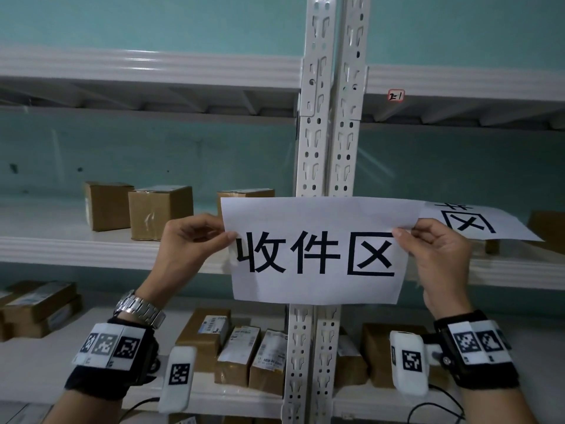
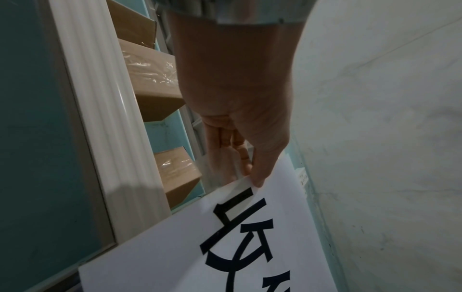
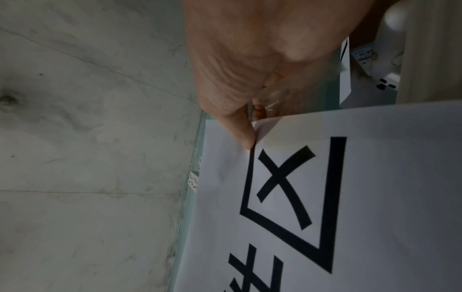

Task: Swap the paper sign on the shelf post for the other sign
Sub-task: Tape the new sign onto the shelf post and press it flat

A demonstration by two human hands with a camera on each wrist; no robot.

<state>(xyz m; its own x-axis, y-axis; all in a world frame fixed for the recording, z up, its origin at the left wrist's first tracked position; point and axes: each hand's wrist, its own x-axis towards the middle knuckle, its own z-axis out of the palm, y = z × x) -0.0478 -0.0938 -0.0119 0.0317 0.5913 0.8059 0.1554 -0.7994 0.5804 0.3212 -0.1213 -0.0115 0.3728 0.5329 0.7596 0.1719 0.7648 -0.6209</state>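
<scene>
My left hand [image 1: 195, 240] and right hand [image 1: 434, 249] pinch opposite side edges of the paper sign [image 1: 318, 249], marked 收件区, stretched flat btwn them in front of the white shelf post [image 1: 330, 133]. The other sign [image 1: 477, 221] lies on the shelf just behind my right hand, w/ cardboard boxes [image 1: 159, 211] beyond my left.

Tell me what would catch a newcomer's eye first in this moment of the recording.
The white paper sign with three bold black characters, held in front of the perforated shelf post at the middle of the head view. The left hand and right hand pinch its two side edges. A second sign lies on the shelf just behind the right hand, and brown boxes sit on the shelf to the left.
</scene>
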